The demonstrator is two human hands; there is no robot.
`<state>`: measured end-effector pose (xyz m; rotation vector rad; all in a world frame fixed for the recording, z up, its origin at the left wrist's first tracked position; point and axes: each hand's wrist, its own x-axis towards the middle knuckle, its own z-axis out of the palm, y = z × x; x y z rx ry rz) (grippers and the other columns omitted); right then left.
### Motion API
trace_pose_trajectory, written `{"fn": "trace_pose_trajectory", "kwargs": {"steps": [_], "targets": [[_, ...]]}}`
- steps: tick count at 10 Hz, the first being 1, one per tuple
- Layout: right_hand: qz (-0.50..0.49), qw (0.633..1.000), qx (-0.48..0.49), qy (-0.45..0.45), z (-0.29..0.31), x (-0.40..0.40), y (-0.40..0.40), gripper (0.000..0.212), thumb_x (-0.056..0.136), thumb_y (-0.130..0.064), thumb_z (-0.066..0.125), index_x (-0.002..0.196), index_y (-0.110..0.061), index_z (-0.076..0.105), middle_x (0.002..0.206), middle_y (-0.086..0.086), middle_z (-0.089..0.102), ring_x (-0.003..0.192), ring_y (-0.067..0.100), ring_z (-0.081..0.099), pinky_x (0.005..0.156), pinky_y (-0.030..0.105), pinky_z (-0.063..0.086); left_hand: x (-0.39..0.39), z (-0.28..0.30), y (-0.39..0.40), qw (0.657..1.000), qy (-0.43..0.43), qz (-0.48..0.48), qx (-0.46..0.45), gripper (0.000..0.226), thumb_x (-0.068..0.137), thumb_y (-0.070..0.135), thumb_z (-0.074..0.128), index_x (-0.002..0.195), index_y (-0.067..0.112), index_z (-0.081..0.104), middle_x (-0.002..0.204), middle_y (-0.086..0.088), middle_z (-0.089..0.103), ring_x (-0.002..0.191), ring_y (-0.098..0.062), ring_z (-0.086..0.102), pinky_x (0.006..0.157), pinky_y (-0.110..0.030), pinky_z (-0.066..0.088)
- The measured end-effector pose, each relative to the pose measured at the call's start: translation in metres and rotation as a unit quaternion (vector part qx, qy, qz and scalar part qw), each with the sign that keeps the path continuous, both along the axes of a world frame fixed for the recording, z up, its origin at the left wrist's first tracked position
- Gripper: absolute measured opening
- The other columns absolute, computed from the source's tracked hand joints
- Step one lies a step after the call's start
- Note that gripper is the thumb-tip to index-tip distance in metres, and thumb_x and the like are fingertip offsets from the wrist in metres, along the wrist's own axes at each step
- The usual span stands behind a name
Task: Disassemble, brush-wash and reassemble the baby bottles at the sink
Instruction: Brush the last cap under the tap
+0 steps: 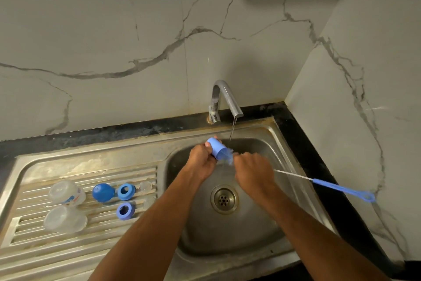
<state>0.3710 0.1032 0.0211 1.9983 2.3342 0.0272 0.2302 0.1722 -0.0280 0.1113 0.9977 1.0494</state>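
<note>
- Two bare forearms reach up from the bottom edge over the stainless steel sink, whose drain strainer sits in the basin floor between them.
- On the ribbed draining board to the left, nearest the camera, a clear baby bottle lies on its side, and a second clear bottle with printed markings lies just beyond it.
- To the right of the bottles are a blue collar ring, a second blue collar ring behind it, and a rounded blue cap beside that one.
- Two clear silicone teats are faintly visible at the board's right end, one near the basin edge and one farther back; they are hard to make out.
- The left hand has its fingers curled round a light blue bottle cap, holding it tilted with the open mouth towards the right, over the basin.
- The right hand is clenched on the wire stem of a bottle brush; the blue bristle head sits at the cap's mouth, and the blue looped handle sticks out to the right over the black counter.
- Beyond the hands, a chrome tap runs a thin stream of water that falls just behind the cap.
- Marble-veined wall panels rise behind the sink and on the right.
</note>
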Motion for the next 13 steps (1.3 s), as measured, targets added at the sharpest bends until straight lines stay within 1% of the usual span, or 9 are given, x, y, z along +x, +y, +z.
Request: {"fn": "trace_pose_trajectory", "kwargs": {"steps": [1, 3, 4, 5, 6, 7, 10, 12, 13], "targets": [[-0.018, 0.994, -0.038, 0.1, -0.005, -0.009, -0.001, 0.013, 0.093, -0.021, 0.058, 0.095, -0.015, 0.069, 0.081, 0.005, 0.069, 0.072, 0.023, 0.066, 0.063, 0.036, 0.052, 0.004, 0.002, 0.005, 1.0, -0.009, 0.023, 0.005, 0.033, 0.103, 0.01, 0.047, 0.133, -0.004, 0.054, 0.118, -0.02, 0.057, 0.103, -0.028, 0.059, 0.096, -0.042, 0.05], [-0.343, 0.405, -0.334, 0.779, -0.002, 0.005, 0.021, 0.014, 0.097, -0.007, 0.044, 0.095, -0.009, 0.058, 0.051, -0.005, 0.03, 0.035, 0.004, 0.02, 0.035, 0.017, 0.012, -0.001, -0.002, 0.002, 0.999, -0.034, 0.02, 0.02, 0.037, 0.107, 0.009, 0.036, 0.137, -0.004, 0.051, 0.114, -0.02, 0.06, 0.098, -0.027, 0.061, 0.095, -0.044, 0.052], [-0.337, 0.408, -0.34, 0.777, -0.008, -0.005, 0.015, 0.013, 0.095, -0.006, 0.044, 0.095, -0.01, 0.056, 0.05, -0.005, 0.032, 0.034, 0.004, 0.022, 0.032, 0.017, 0.016, -0.002, -0.004, 0.007, 0.999, -0.04, 0.023, 0.016, 0.036, 0.105, 0.008, 0.038, 0.137, -0.004, 0.051, 0.108, -0.018, 0.06, 0.096, -0.026, 0.06, 0.103, -0.045, 0.047], [-0.171, 0.85, -0.198, 0.457, -0.01, -0.002, 0.008, 0.015, 0.096, -0.017, 0.059, 0.089, -0.011, 0.07, 0.058, -0.001, 0.055, 0.049, 0.013, 0.054, 0.048, 0.033, 0.044, -0.003, -0.01, 0.007, 0.999, -0.039, 0.024, -0.014, 0.036, 0.104, 0.007, 0.043, 0.136, -0.005, 0.052, 0.108, -0.019, 0.06, 0.095, -0.027, 0.06, 0.1, -0.043, 0.047], [-0.023, 1.0, -0.011, 0.008, -0.001, 0.001, 0.002, 0.01, 0.092, -0.021, 0.061, 0.098, -0.017, 0.069, 0.083, 0.003, 0.069, 0.075, 0.023, 0.068, 0.058, 0.033, 0.045, 0.001, -0.012, 0.002, 0.999, -0.03, 0.019, -0.003, 0.032, 0.103, 0.004, 0.045, 0.131, -0.008, 0.053, 0.105, -0.018, 0.062, 0.096, -0.028, 0.061, 0.109, -0.046, 0.044], [0.0, 1.0, -0.006, 0.025, -0.007, -0.009, -0.004, 0.008, 0.091, -0.021, 0.063, 0.092, -0.015, 0.069, 0.08, 0.005, 0.07, 0.071, 0.025, 0.068, 0.059, 0.033, 0.05, 0.006, -0.008, 0.005, 1.0, -0.021, 0.016, 0.005, 0.029, 0.104, 0.009, 0.047, 0.128, -0.003, 0.056, 0.11, -0.018, 0.061, 0.099, -0.027, 0.061, 0.104, -0.045, 0.049], [-0.338, 0.384, -0.348, 0.786, -0.008, 0.002, 0.01, 0.012, 0.101, -0.014, 0.045, 0.103, -0.01, 0.055, 0.053, -0.004, 0.031, 0.036, 0.005, 0.021, 0.036, 0.018, 0.012, -0.005, 0.003, 0.007, 0.999, -0.005, -0.004, 0.042, 0.033, 0.106, 0.011, 0.039, 0.134, 0.0, 0.054, 0.11, -0.018, 0.062, 0.099, -0.027, 0.062, 0.091, -0.043, 0.053], [-0.062, 0.997, -0.011, 0.04, 0.001, 0.002, -0.001, 0.015, 0.093, -0.025, 0.061, 0.105, -0.019, 0.068, 0.084, 0.0, 0.069, 0.074, 0.018, 0.067, 0.063, 0.033, 0.051, -0.002, 0.001, 0.001, 1.0, 0.011, -0.007, 0.027, 0.035, 0.106, 0.01, 0.042, 0.137, -0.003, 0.051, 0.126, -0.023, 0.055, 0.108, -0.03, 0.059, 0.094, -0.043, 0.051], [-0.027, 0.998, -0.006, 0.058, -0.003, -0.01, -0.007, 0.013, 0.094, -0.022, 0.058, 0.097, -0.014, 0.068, 0.083, 0.004, 0.069, 0.074, 0.022, 0.067, 0.064, 0.035, 0.053, 0.004, 0.001, 0.004, 1.0, 0.021, -0.011, 0.019, 0.033, 0.106, 0.011, 0.043, 0.134, 0.0, 0.055, 0.123, -0.022, 0.057, 0.105, -0.028, 0.059, 0.096, -0.043, 0.051]]}}
